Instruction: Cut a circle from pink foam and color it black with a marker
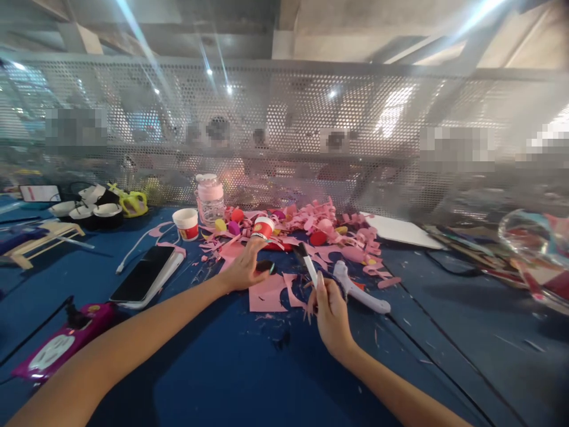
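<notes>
My right hand [331, 311] is closed around what looks like a pair of scissors [309, 264]. The blades point away to the upper left, bright near my fingers and dark at the tip. Just beyond that hand a pale glue gun [362, 293] lies with its cord running to the lower right. My left hand [244, 267] reaches over the scraps, thumb apart from the fingers. At its fingertips a red and white paper cup [264, 226] rests tilted; a grip on it is not evident. Beneath lies a pink paper sheet [267, 295] with cut-outs.
Pink scraps [306, 216] are heaped against a perforated metal screen [284, 107]. To the left are a phone [144, 273], another paper cup [185, 224], a clear bottle [210, 198] and a purple packet [66, 344]. White board [400, 230] lies right.
</notes>
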`<action>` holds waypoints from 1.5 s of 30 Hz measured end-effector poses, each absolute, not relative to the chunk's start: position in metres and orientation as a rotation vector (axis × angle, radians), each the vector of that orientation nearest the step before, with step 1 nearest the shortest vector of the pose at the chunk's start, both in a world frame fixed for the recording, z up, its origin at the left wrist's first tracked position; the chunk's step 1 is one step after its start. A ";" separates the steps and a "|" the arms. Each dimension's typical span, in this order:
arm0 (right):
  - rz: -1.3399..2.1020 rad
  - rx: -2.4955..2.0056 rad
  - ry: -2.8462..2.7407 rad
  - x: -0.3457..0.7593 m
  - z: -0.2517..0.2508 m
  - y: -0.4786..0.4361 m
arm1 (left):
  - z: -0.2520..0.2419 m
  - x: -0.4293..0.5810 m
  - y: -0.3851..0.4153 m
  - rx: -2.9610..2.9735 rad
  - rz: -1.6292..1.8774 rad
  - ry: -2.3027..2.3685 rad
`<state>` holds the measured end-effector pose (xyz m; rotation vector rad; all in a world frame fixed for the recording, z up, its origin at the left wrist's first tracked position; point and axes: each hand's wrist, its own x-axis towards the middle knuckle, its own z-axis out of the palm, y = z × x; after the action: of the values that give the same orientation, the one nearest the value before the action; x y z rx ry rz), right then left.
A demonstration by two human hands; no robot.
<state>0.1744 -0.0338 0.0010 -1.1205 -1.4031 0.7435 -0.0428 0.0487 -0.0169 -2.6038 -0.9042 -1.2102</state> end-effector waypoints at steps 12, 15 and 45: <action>0.643 -1.171 -1.596 0.173 0.002 -0.033 | -0.016 -0.036 0.050 -2.311 -1.165 -1.315; 0.620 -1.142 -1.590 0.173 0.001 -0.033 | -0.019 -0.036 0.054 -2.342 -1.005 -1.494; 0.457 -1.205 -1.866 0.177 -0.002 -0.025 | 0.001 -0.041 0.043 -2.300 -0.717 -1.284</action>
<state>0.1773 -0.0252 -0.0025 -1.2055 -1.8662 0.4566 -0.0412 0.0429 0.0010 -2.3003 -1.2840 -0.7169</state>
